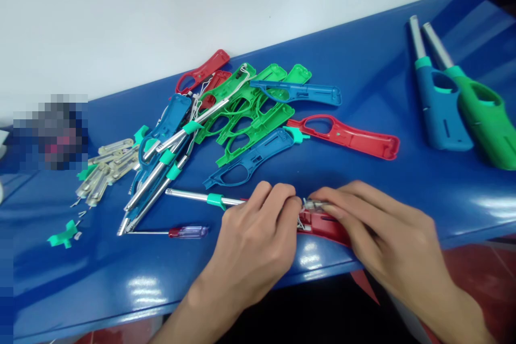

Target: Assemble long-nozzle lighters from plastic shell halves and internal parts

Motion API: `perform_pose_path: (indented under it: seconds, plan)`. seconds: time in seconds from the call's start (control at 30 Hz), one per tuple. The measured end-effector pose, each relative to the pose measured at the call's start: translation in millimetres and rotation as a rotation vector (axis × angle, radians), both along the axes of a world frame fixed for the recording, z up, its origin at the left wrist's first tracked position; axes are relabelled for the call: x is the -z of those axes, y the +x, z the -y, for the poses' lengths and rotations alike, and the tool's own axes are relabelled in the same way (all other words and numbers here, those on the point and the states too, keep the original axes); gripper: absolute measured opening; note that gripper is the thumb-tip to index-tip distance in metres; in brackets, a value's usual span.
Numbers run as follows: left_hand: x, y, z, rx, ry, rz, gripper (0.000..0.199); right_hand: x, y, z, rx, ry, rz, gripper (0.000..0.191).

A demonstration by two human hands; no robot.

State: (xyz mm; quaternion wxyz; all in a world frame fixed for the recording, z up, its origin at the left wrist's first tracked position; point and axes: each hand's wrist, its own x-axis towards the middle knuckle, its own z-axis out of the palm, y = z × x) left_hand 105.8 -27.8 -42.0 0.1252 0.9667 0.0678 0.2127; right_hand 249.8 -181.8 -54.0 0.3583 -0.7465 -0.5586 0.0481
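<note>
A red lighter casing half (328, 227) lies near the table's front edge, its inside facing up. My left hand (262, 226) is closed over its left part, where a metal tube (189, 194) with a green collar (215, 200) sticks out to the left. White wires (300, 220) show beside my left fingertips. My right hand (374, 226) pinches a small clear part (314, 205) between thumb and fingers, just above the casing. The undersides of both hands are hidden.
On the blue table (121, 274) lie piled green casings (258, 123), a red casing (355, 140), a screwdriver (188, 232), metal tubes (153, 180) and several clear parts (105, 169). Two assembled lighters, blue (443, 113) and green (484, 118), are at the right.
</note>
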Motion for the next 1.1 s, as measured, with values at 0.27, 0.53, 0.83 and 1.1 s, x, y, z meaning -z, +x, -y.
perform_pose_path:
  seconds: [0.27,0.53,0.83,1.1]
  plan:
    - [1.0,-8,-2,-0.025,-0.046,-0.019,0.018,-1.0,-1,-2,0.017,0.002,0.001,0.022]
    - [-12.1,-25,-8,0.041,-0.229,-0.167,0.045,-3.3,-4,2,0.021,-0.033,0.073,0.021]
    - [1.1,-27,-6,0.025,-0.215,-0.109,0.035,0.7,-16,10,0.118,-0.077,0.165,0.021]
    - [3.9,-26,-4,-0.001,-0.211,-0.086,0.034,5.1,-21,6,0.182,-0.032,0.219,0.032]
